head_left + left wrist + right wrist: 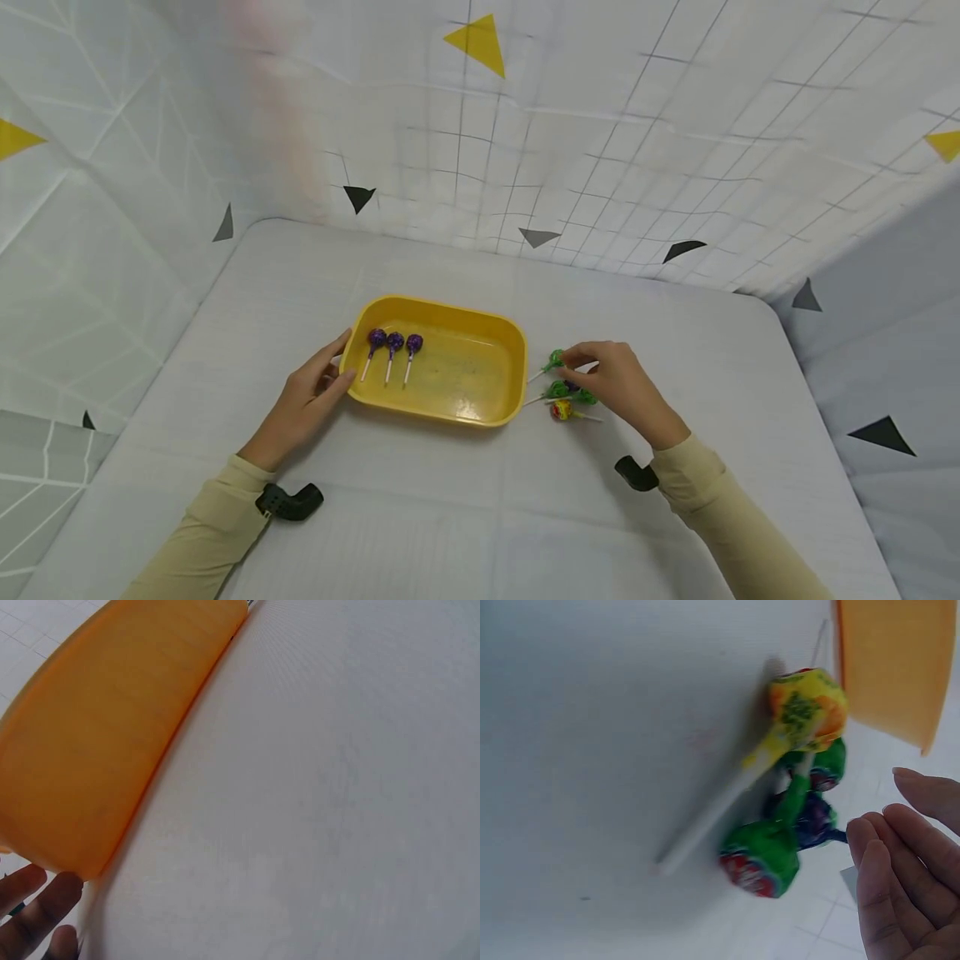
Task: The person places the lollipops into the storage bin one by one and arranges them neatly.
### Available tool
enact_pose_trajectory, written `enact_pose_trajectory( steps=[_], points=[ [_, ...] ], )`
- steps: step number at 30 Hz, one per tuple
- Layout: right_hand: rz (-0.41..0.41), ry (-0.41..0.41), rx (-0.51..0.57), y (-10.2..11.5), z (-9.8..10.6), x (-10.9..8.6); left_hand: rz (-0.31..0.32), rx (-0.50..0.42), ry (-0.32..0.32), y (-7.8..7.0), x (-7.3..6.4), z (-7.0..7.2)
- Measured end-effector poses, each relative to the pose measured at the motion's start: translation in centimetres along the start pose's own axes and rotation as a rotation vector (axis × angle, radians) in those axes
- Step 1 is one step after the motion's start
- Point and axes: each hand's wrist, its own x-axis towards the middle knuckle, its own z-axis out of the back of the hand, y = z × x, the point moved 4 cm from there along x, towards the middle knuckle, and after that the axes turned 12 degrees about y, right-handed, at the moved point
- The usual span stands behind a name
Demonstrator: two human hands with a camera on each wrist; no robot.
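A yellow tray [438, 414] holds three lollipops in purple wrappers [395, 341], lined up side by side in its left part. At the tray's left end my left hand [303, 400] touches the outer wall, its fingertips [64, 889] against the corner in the left wrist view. Right of the tray lies a small pile of lollipops: several green ones [556, 389], a purple one partly hidden, and a yellow one [561, 410]. My right hand [618, 383] is at the farthest green lollipop [555, 358], thumb and fingertips beside its head. The right wrist view shows a gap between thumb and fingers.
A white-covered table [420, 517] lies under everything. White hanging sheets with printed lines and triangles enclose its back and sides. The tray's right wall [896, 671] stands close to the lollipop pile.
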Motion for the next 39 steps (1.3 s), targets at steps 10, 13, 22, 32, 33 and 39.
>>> enact_pose_trajectory(
  steps=[10, 13, 22, 32, 33, 39],
  points=[
    [-0.025, 0.021, -0.005, -1.4, -0.4, -0.4, -0.001, -0.001, -0.006, 0.1, -0.1, 0.0],
    [-0.04, 0.047, -0.013, -1.9, -0.4, -0.5, 0.001, -0.002, -0.005, 0.2, -0.1, 0.0],
    [-0.061, 0.069, -0.03, -2.4, -0.3, -0.4, 0.013, -0.003, -0.001, 0.1, 0.0, 0.0],
    [-0.065, 0.008, -0.107, -2.9, -0.4, 0.0, 0.025, 0.001, 0.002, -0.2, 0.0, 0.1],
    [-0.069, 0.0, -0.115, -3.0, -0.4, 0.0, 0.025, 0.001, 0.002, -0.2, 0.0, 0.1],
    [-0.109, -0.023, -0.152, -3.3, -0.3, 0.3, 0.026, 0.002, 0.003, -0.3, 0.0, 0.1]
  ],
)
